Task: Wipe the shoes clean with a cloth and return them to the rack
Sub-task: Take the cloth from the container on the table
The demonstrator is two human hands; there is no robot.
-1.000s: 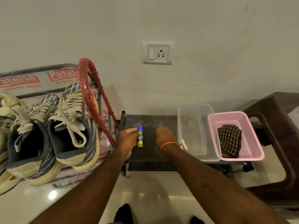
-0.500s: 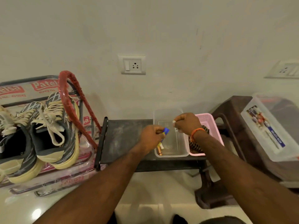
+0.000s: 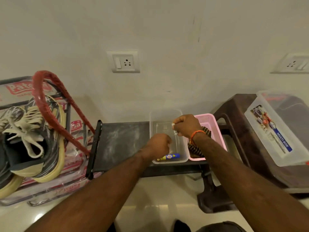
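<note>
1. The blue-and-yellow tube (image 3: pixel 170 156), held 0.5 s ago, now lies in the clear plastic tub (image 3: pixel 167 114).
2. Left hand (image 3: pixel 158 144) fingers curled, empty, above the tub.
3. Right hand (image 3: pixel 187 125) fingers pinch a small white object (image 3: pixel 173 124).
4. Checked brown cloth (image 3: pixel 195 149) sits in the pink mesh basket (image 3: pixel 215 131) right of the tub; grey lace-up shoes (image 3: pixel 33 139) on the rack (image 3: pixel 15 81) far left.

Shoes (image 3: pixel 28 141) sit on the rack (image 3: pixel 70 148) at far left. Right of the rack stands the worktop (image 3: pixel 120 144), carrying a tub (image 3: pixel 165 114) with a basket (image 3: pixel 217 136) touching its right side. A tube (image 3: pixel 172 156) lies in the tub. A cloth (image 3: pixel 196 150) lies in the basket. A box (image 3: pixel 280 129) rests on a stool (image 3: pixel 234 111) at far right.

Dim warm light, wide-angle edge distortion
</note>
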